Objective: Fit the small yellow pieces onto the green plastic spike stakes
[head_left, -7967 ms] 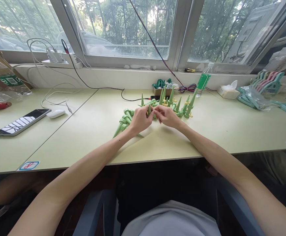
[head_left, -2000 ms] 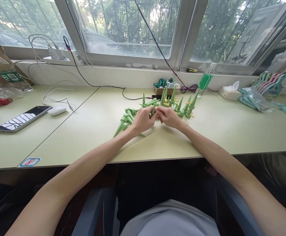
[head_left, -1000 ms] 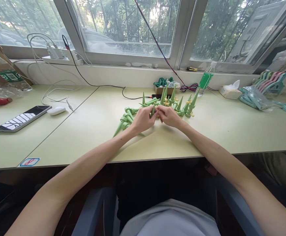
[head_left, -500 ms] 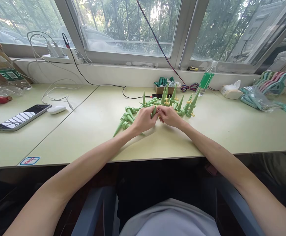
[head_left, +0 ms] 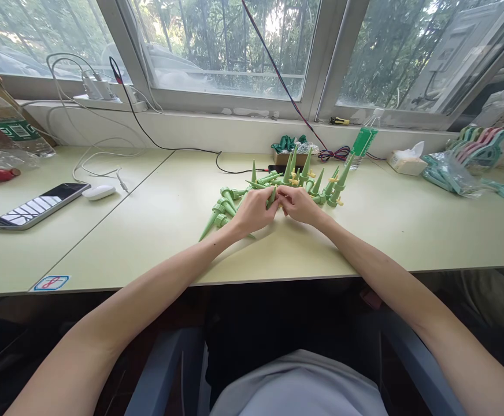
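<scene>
The fingers (head_left: 262, 200) of the left hand (head_left: 252, 212) are curled shut around a green plastic cone spike (head_left: 271, 197). The spike tilts, with its sharp tip pointing up and away from the person. The fingers (head_left: 283, 200) of the right hand (head_left: 299, 205) are pinched shut on the low end of the same spike. The two hands touch each other there, just above the pale green bench (head_left: 364, 231). Whether the right fingers also hold some small bit is too tiny to tell.

Just to the left of the left hand lies a heap of green cone spikes (head_left: 218, 215), all flat on the bench. Just behind the right hand stands a bunch of upright green spikes with small yellow parts (head_left: 321, 185), tips up.

Farther back, near the wall, sit a small brown box with green stuff in it (head_left: 289, 152) and a clear bottle with a green label (head_left: 363, 141). To the right of those are a white tissue pack (head_left: 406, 163) and a stack of coloured plastic hangers (head_left: 477, 144). Well off to the left lie a white mouse (head_left: 98, 192) and a dark phone (head_left: 35, 205). A black cable (head_left: 169, 151) runs along the back of the bench.
</scene>
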Tool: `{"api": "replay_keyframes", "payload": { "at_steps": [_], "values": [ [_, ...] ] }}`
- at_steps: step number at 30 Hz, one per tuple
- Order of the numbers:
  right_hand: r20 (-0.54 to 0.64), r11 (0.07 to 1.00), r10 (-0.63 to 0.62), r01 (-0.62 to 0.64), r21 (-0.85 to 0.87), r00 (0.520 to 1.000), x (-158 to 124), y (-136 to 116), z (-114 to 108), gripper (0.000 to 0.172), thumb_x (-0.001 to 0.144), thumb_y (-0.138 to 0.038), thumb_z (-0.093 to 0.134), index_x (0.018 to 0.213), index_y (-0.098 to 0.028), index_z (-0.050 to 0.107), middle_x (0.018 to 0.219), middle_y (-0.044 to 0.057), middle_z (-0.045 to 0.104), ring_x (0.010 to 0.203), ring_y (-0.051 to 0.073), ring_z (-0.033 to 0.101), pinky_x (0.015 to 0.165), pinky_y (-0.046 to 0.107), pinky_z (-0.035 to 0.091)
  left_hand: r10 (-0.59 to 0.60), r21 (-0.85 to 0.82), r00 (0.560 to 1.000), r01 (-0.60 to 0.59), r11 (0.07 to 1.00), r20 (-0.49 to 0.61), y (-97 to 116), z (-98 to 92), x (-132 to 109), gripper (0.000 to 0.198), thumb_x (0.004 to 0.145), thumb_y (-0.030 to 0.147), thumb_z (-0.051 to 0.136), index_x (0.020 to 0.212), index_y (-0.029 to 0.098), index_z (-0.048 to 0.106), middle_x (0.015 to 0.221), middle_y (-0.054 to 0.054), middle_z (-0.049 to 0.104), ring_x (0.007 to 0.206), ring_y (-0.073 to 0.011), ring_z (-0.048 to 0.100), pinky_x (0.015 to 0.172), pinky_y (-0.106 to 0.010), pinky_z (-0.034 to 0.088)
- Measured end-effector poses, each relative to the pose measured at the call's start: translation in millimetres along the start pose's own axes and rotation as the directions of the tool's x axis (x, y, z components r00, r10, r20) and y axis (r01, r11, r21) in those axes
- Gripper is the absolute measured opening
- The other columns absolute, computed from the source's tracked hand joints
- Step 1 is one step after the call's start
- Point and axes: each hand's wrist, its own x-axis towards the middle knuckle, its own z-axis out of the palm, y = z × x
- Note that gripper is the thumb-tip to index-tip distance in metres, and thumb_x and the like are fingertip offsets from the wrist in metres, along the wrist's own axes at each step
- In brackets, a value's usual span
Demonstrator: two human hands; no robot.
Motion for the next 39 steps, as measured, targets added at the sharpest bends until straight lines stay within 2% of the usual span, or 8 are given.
{"api": "replay_keyframes", "payload": {
  "at_steps": [9,20,33,39],
  "values": [
    [0.007,1.000,-0.016,0.017,-0.016,1.000,-0.2,1.6,-0.3,0.017,0.088,-0.021,0.043,0.071,-0.022,0.041,0.058,-0.002,0.050,0.057,0.014,0.043,0.060,0.027,0.033,0.015,-0.001,1.000,-0.015,1.000,0.025,-0.5,0.9,-0.1,0.021,0.086,0.020,0.056,0.067,0.019,0.046,0.058,0.001,0.054,0.050,-0.0109,0.042,0.053,-0.027,0.032],
    [0.035,1.000,-0.006,0.007,-0.017,0.999,-0.8,6.9,1.5,0.011,0.078,-0.016,0.043,0.070,-0.023,0.040,0.064,0.000,0.053,0.061,0.016,0.048,0.062,0.028,0.034,0.027,0.014,0.993,-0.029,0.999,0.114,1.2,1.6,-1.0,0.017,0.083,0.016,0.052,0.067,0.019,0.046,0.061,0.001,0.056,0.052,-0.0118,0.044,0.053,-0.027,0.033],
    [0.019,0.999,-0.030,0.030,-0.010,0.999,-0.7,6.1,1.2,0.011,0.077,-0.014,0.043,0.069,-0.022,0.041,0.062,-0.001,0.051,0.061,0.015,0.048,0.062,0.026,0.035,0.020,0.006,0.992,-0.021,1.000,0.127,0.1,1.7,-1.5,0.019,0.085,0.017,0.050,0.068,0.019,0.043,0.059,0.002,0.051,0.051,-0.0109,0.040,0.053,-0.027,0.032],
    [0.019,0.999,-0.040,0.039,0.028,0.999,-0.8,7.7,2.8,0.015,0.081,-0.014,0.041,0.068,-0.022,0.039,0.059,-0.002,0.049,0.058,0.014,0.046,0.060,0.026,0.034,0.028,0.017,0.996,-0.030,0.999,0.089,0.4,1.9,-0.9,0.019,0.086,0.018,0.052,0.069,0.019,0.045,0.061,0.001,0.054,0.053,-0.0109,0.043,0.054,-0.026,0.033]
  ]
}}
